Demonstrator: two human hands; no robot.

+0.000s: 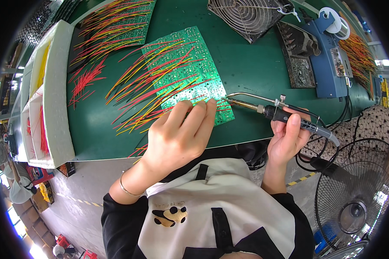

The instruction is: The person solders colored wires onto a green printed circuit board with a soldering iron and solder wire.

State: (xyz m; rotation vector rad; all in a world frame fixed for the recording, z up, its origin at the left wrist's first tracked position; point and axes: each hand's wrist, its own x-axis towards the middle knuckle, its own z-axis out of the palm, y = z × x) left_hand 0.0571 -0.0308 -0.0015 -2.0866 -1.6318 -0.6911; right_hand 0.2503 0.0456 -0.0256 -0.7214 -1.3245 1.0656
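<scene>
Foam bin (58, 108): yel wires (43, 65), red wires (43, 134) sep. RH (287, 140): iron (270, 112).

Left grip (176, 136) palm down, fingers (195, 118) bent; right grip (286, 141) curled, thumb (293, 127) pointing forward.

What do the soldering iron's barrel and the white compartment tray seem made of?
Soldering iron's barrel: probably metal, with bronze-toned, shiny highlights. White compartment tray: likely foam, matte, judging by its thick, pale walls; hard plastic can't be ruled out.

On the green bench (259, 64) ahead of me sat a square fan (246, 17); a round wire-caged fan (353, 217) stood to my right, near yellow-and-black striped floor tape (301, 179).
</scene>
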